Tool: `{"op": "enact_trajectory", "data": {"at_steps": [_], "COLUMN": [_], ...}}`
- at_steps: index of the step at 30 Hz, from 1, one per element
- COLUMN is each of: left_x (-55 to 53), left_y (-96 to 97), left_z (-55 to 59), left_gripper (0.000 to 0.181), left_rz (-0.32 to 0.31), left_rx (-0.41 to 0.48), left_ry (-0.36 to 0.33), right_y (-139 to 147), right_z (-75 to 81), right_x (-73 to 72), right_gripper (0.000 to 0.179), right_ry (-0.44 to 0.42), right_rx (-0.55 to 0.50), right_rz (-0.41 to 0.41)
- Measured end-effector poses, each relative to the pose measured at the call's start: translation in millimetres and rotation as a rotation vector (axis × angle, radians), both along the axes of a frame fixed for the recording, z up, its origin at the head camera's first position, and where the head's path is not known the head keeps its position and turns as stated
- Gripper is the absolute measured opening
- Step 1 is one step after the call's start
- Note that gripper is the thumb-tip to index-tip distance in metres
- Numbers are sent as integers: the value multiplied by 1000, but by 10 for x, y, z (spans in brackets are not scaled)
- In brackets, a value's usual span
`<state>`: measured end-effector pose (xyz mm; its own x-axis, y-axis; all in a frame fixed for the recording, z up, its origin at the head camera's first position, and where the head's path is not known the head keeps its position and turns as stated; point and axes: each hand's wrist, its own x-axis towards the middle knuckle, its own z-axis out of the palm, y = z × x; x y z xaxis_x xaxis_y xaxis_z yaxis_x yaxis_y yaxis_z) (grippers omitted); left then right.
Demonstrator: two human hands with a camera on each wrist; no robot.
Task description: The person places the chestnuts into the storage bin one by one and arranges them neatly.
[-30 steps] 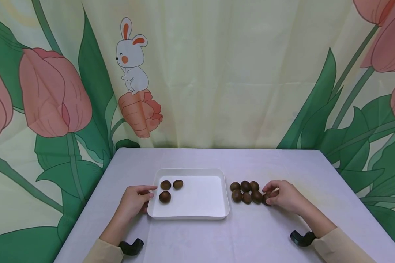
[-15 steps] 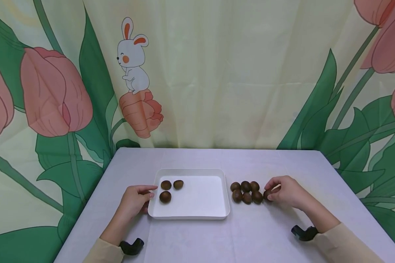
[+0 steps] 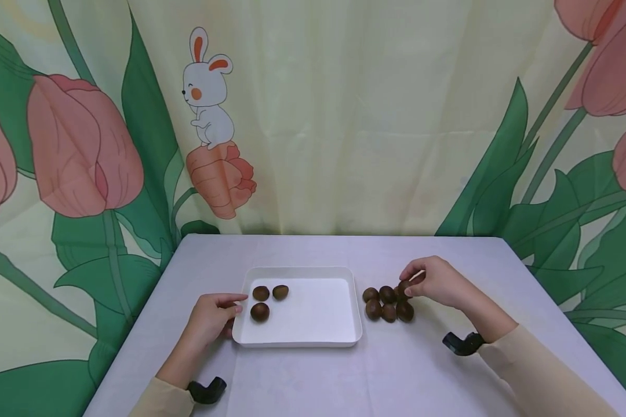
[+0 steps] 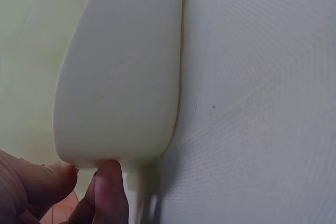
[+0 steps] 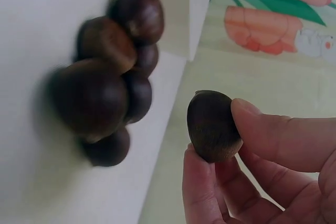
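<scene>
In the right wrist view, a dark brown chestnut is pinched between the thumb and fingertips of my right hand, raised off the table. Just left of that hand, several more chestnuts lie bunched in two rows; the held one partly covers one at the back. A white rectangular tray stands left of the bunch, with three chestnuts near its left side. My left hand holds the tray's left edge; the left wrist view shows thumb and fingers against its rim and wall.
A white cloth covers the table. Behind its far edge hangs a curtain printed with tulips and a rabbit on a carrot. Each wrist carries a black camera mount.
My right hand lifts the chestnut from the right end of the front row and carries it up and left over the bunch. The left hand stays at the tray.
</scene>
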<state>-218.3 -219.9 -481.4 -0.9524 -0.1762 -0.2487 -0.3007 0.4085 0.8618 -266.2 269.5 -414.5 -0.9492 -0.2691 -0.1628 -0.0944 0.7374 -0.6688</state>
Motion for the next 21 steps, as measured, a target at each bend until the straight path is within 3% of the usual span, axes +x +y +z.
{"op": "enact_trajectory", "data": {"at_steps": [21], "left_x": [13], "left_y": [-12], "left_z": [3], "left_gripper": [31], "left_rz": [-10], "left_rx": [5], "left_ry": [3], "right_y": [-993], "right_z": [50], "right_x": [-169], "right_gripper": [20], "right_ry": [8], "right_rx": [-138], "right_rz": [155]}}
